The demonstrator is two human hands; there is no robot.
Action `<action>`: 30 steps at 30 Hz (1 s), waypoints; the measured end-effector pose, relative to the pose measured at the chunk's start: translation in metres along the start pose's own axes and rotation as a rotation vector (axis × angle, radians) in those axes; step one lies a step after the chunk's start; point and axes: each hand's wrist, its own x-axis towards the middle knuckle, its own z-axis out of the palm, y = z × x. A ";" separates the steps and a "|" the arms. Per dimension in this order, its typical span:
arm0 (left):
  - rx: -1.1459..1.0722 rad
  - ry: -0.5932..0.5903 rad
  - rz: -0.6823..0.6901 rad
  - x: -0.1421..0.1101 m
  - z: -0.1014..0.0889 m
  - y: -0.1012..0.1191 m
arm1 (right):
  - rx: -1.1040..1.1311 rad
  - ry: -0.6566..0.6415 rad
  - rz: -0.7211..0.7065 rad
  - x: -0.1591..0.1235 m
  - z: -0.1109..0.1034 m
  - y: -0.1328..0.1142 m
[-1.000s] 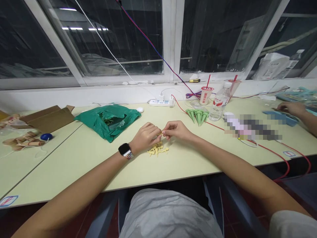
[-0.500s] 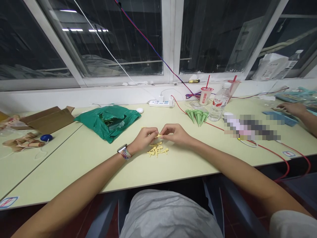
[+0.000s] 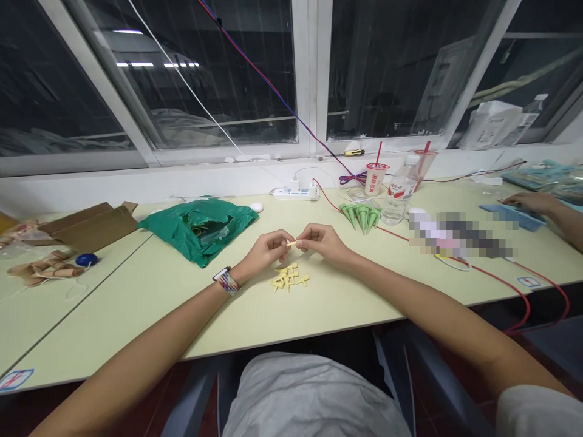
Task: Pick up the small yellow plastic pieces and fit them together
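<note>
Fingers point(image 3: 306, 243): pinched narrow on both sides, left hand point(image 3: 266, 252) and right hand point(image 3: 327, 244) meeting over one small yellow piece point(image 3: 291, 244), the tips closed on its two ends.
Held piece: thin strip of it visible between the hands, level and raised above the bench point(image 3: 246, 321); half a second ago it looked chunkier there.
Left wrist: turned since one second ago, when the dark watch face showed; now the woven strap point(image 3: 229, 283) faces up.
Yellow pile point(image 3: 286, 277): loose pieces on the bench, overlapping, just on the near side of the fingers and apart from them, one piece at its right edge; more of it shows than a second ago, when the left hand covered its top.
Green bag point(image 3: 228, 221): torn open, with thin yellowish strands in its dark mouth (the rest is too dim to make out).
Cup point(image 3: 375, 182): upright, lidded, red straw through the top; its contents are hidden.
Clear bottle point(image 3: 396, 212): upright beside the cup, capped; I cannot tell its fill.
Green cones point(image 3: 362, 217): bunched on the bench near the bottle, points toward the person.
Cardboard box point(image 3: 91, 227): left of the bag, inside not visible.
</note>
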 end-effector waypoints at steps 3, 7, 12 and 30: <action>-0.062 -0.033 -0.060 0.000 0.000 0.003 | -0.008 0.016 -0.020 0.001 0.000 0.001; -0.135 -0.019 -0.123 0.000 -0.001 0.005 | -0.061 0.046 -0.059 0.000 0.002 0.002; -0.274 -0.013 -0.192 0.004 -0.002 0.000 | -0.224 0.111 -0.165 -0.002 0.002 0.001; 0.112 0.072 -0.018 0.002 -0.005 -0.002 | -0.295 0.109 -0.100 -0.001 -0.005 0.004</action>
